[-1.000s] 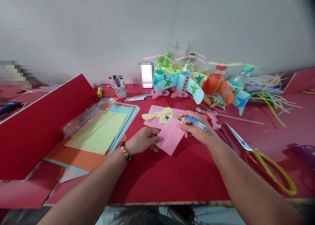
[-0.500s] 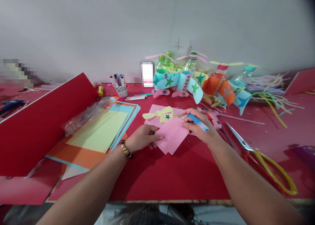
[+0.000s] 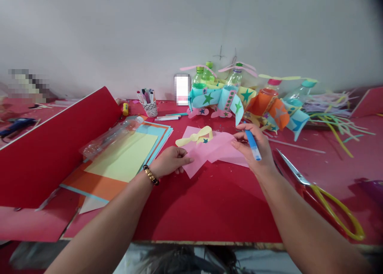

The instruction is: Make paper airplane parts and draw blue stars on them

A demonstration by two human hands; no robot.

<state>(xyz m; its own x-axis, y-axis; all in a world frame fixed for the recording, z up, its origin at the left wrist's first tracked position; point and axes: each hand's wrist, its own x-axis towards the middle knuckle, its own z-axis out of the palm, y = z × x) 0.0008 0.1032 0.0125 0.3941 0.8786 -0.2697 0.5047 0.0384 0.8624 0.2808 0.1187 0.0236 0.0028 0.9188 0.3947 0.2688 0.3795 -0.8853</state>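
Observation:
My left hand (image 3: pixel 170 161) pinches the left edge of a pink paper sheet (image 3: pixel 209 154) lying on the red table (image 3: pixel 209 210). My right hand (image 3: pixel 254 148) grips a blue marker (image 3: pixel 252 145) and also holds the sheet's right edge with its fingertips. A yellow paper propeller (image 3: pixel 194 137) with a blue star rests on another pink sheet just behind.
Decorated plastic bottles (image 3: pixel 227 94) stand at the back. Yellow-handled scissors (image 3: pixel 323 194) lie to the right, near a pile of straws (image 3: pixel 332 110). A stack of coloured paper (image 3: pixel 125 158) with a clear bottle (image 3: pixel 110 136) lies left, beside a red board (image 3: pixel 50 154). A pen cup (image 3: pixel 149 104) stands behind.
The folded pink sheet has been opened out and lifted between both hands. My right hand moved right and back with the marker; the left hand stayed at the sheet's left edge.

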